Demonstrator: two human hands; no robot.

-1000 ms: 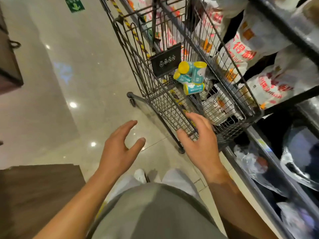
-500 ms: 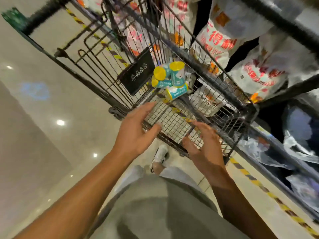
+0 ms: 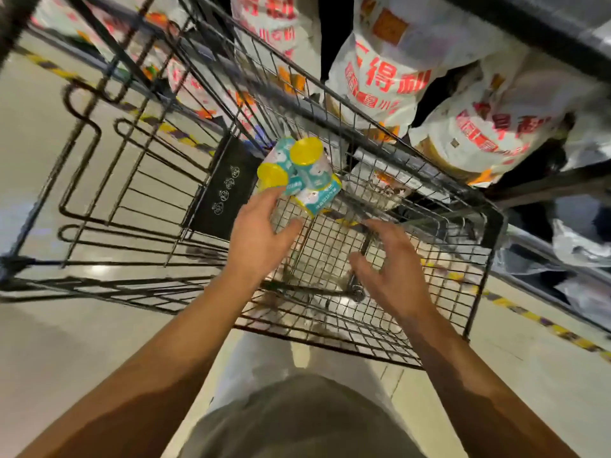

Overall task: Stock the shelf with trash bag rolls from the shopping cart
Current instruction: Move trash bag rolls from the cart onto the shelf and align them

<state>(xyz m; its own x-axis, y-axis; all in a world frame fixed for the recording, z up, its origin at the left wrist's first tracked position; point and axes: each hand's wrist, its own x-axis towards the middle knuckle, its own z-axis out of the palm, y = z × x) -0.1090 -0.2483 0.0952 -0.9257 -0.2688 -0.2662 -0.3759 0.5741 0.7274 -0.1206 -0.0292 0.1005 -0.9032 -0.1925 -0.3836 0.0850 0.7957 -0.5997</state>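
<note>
A small pile of teal trash bag rolls (image 3: 305,175) with yellow ends lies on the wire floor of the black shopping cart (image 3: 481,272), near its back panel. My left hand (image 3: 256,236) is inside the cart with fingers spread; its fingertips touch the nearest roll but do not close on it. My right hand (image 3: 391,272) hovers open over the bare wire floor, to the right of the rolls, holding nothing. The shelf (image 3: 542,185) runs along the cart's right side.
Large white bags with red lettering (image 3: 383,77) fill the shelf beside the cart. Clear plastic packs (image 3: 582,246) lie on the lower shelf at right. A black sign panel (image 3: 224,190) stands at the cart's back. Yellow-black tape (image 3: 542,323) marks the floor along the shelf.
Both hands have reached forward over the cart's edge and down into the basket. My left hand has arrived at the rolls and now touches them. The view has tilted closer over the cart.
</note>
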